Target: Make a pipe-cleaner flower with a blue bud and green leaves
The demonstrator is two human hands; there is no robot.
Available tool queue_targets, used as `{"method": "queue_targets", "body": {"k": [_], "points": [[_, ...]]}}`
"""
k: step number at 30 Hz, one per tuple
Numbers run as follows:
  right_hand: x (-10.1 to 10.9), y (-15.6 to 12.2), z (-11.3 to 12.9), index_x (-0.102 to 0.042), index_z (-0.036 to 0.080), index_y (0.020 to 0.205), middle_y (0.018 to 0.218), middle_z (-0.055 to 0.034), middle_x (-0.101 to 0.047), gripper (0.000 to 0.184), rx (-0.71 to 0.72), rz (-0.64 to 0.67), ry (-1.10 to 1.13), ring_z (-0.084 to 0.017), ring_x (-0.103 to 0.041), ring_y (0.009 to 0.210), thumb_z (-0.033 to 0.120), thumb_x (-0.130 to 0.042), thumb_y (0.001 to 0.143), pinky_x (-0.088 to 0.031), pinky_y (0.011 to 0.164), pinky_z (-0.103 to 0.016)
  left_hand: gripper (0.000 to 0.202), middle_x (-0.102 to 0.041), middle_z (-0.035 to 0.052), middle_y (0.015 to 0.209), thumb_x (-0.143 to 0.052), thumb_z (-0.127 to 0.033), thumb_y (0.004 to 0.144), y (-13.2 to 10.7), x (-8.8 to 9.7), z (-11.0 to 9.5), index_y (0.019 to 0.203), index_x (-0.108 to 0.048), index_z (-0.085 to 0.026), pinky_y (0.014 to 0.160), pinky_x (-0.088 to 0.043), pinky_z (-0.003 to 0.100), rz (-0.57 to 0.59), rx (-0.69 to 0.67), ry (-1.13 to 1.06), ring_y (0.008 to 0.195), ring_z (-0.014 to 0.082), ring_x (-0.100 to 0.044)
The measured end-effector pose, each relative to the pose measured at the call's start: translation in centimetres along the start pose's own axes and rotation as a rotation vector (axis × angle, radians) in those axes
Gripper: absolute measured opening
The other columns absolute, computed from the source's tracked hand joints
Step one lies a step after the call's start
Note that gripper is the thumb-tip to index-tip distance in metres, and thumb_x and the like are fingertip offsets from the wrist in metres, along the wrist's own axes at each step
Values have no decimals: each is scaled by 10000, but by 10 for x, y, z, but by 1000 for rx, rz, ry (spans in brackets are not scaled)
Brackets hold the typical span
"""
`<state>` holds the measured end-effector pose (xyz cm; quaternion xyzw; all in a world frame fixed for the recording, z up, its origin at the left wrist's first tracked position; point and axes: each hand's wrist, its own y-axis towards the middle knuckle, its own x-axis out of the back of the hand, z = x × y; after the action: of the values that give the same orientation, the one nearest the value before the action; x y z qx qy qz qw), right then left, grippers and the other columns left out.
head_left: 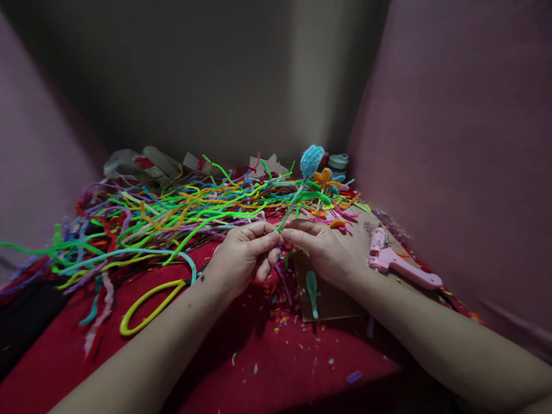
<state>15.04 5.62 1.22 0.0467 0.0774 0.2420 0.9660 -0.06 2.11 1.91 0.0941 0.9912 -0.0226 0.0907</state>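
Between my two hands stands a pipe-cleaner flower [312,161] with a fuzzy light-blue head and a thin green stem that tilts up to the right. My left hand [250,247] pinches the lower end of the stem between thumb and fingers. Right beside it, my right hand [317,244] closes thumb and fingertips on the same stem end. The fingers hide the very tip of the stem. Behind the flower, an orange pipe-cleaner flower [324,179] and a green pipe-cleaner loop [314,197] lie near the back of the table.
Loose pipe cleaners [185,207] in many colours pile across the back left. Yellow-handled scissors [150,307] lie left of my forearm. A pink glue gun [405,264] rests at right on cardboard [336,307]. Scraps dot the red cloth [267,368]. Walls close in on both sides.
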Motion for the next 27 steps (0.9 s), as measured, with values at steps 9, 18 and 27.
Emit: {"method": "queue_targets", "body": {"k": [9, 18, 27], "points": [[15, 6, -8, -660, 189, 846, 815, -22, -597, 229, -107, 211, 81, -126, -523, 737, 407, -608, 798, -410, 702, -271, 206, -479, -60, 442, -440, -159, 890, -1, 2, 2, 735, -570, -121, 271, -368, 127, 160, 78, -403, 235, -7, -213], [19, 9, -4, -682, 202, 882, 867, -22, -634, 173, -8, 267, 40, -143, -551, 795, 334, -636, 779, -405, 721, -279, 259, -440, -65, 442, -394, -161, 916, 0, 3, -2, 735, -573, -115, 257, -365, 107, 100, 84, -466, 230, -11, -207], [15, 10, 4, -701, 199, 818, 761, -10, -633, 211, -65, 237, 110, -114, -529, 675, 391, -662, 741, -373, 595, -236, 288, -445, -68, 451, -323, -143, 938, 1, 3, -2, 755, -545, -120, 258, -349, 91, 83, 95, -517, 219, -13, -214]]}}
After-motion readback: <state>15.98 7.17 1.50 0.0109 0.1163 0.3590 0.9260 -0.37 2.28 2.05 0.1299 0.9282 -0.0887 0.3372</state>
